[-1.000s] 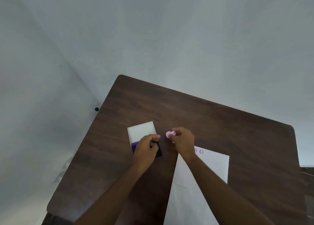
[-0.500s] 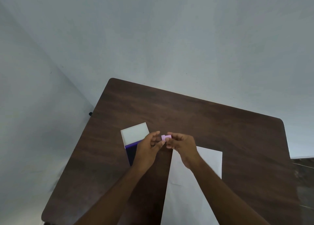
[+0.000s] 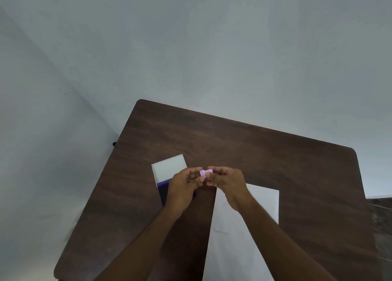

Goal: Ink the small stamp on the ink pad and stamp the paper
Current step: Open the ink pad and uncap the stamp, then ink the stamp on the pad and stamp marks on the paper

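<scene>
A small pink stamp (image 3: pixel 205 172) is held above the table between the fingertips of both hands. My left hand (image 3: pixel 184 188) pinches its left end and my right hand (image 3: pixel 228 183) grips its right end. Under my left hand lies the ink pad (image 3: pixel 163 190), dark with a purple edge, its white lid (image 3: pixel 169 167) folded open behind it. The white paper (image 3: pixel 264 198) lies under my right wrist and forearm; its upper edge is hidden by my right hand.
A dark brown wooden table (image 3: pixel 244 144) stands against pale walls. Its left and far edges are near the ink pad. A small black thing (image 3: pixel 114 144) sits by the wall at the table's left edge.
My left hand left the ink pad and came to the stamp. Both hands now hold it between them, just right of the pad. The stamped marks on the paper are now hidden.
</scene>
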A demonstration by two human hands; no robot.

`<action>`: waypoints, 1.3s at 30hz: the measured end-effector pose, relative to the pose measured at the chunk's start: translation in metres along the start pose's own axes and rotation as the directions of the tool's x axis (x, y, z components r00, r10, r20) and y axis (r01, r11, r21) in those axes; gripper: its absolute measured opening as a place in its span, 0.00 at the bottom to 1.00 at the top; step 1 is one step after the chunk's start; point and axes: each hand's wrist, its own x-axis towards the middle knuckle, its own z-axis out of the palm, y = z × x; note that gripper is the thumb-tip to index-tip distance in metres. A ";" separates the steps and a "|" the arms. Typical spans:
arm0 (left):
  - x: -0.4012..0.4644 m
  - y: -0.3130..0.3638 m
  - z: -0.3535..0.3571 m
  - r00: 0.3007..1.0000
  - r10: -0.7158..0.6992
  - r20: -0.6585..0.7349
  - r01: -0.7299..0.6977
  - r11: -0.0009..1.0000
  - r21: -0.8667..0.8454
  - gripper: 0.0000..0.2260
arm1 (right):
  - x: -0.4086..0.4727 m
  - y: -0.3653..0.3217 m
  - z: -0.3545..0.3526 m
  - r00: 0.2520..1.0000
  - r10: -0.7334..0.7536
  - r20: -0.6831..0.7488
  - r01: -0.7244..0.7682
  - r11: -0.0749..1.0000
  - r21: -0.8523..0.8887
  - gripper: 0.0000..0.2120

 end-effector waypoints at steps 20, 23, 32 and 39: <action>-0.031 -0.058 -0.067 0.989 -0.123 -0.083 0.087 0.932 -0.352 0.11 | -0.017 0.001 0.032 0.970 0.126 0.209 -0.177 0.952 0.250 0.11; -0.043 -0.076 -0.087 0.973 -0.123 -0.196 0.085 0.978 -0.192 0.12 | -0.019 0.002 0.044 0.961 0.151 0.232 -0.212 0.941 0.265 0.12; -0.053 -0.108 -0.106 0.943 -0.146 -0.300 0.134 0.989 -0.060 0.10 | -0.026 -0.001 0.060 0.949 0.162 0.270 -0.222 0.953 0.207 0.15; -0.050 -0.117 -0.100 0.934 -0.141 -0.328 0.159 0.987 0.031 0.11 | -0.029 -0.003 0.065 0.946 0.181 0.268 -0.228 0.961 0.158 0.15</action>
